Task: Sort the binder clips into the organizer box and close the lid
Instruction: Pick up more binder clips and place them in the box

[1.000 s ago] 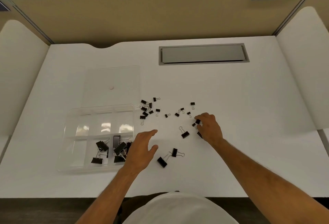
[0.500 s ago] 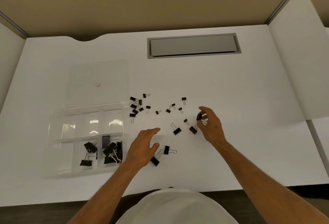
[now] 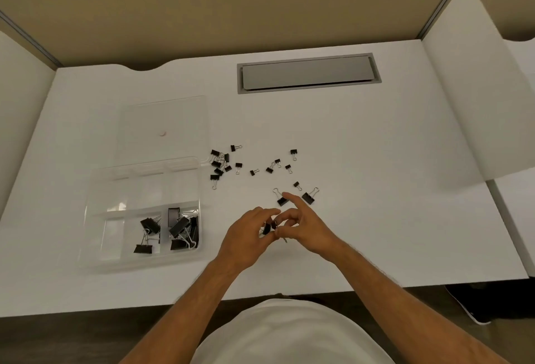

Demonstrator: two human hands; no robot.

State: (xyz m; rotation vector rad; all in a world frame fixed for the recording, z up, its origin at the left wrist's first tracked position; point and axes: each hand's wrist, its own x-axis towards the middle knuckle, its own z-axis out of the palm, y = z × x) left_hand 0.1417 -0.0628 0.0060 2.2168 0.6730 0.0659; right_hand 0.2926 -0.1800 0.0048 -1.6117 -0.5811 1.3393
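— Several large black binder clips (image 3: 179,229) sit in our clear organizer box (image 3: 95,213), all in the two near right compartments; the other sections look bare.

— And its lid (image 3: 163,120)?

— Hinged back flat on the desk (image 3: 376,190), beyond the box. Now, our hands meet just right of it: left hand (image 3: 246,240) curled, pinching a black clip (image 3: 267,229); right hand (image 3: 301,224) also curled on a clip, index finger stretched out.

— Loose ones?

— Small clips (image 3: 221,165) clustered by the box's far right corner, more scattered rightward, two medium clips (image 3: 309,197) just past our fingers.
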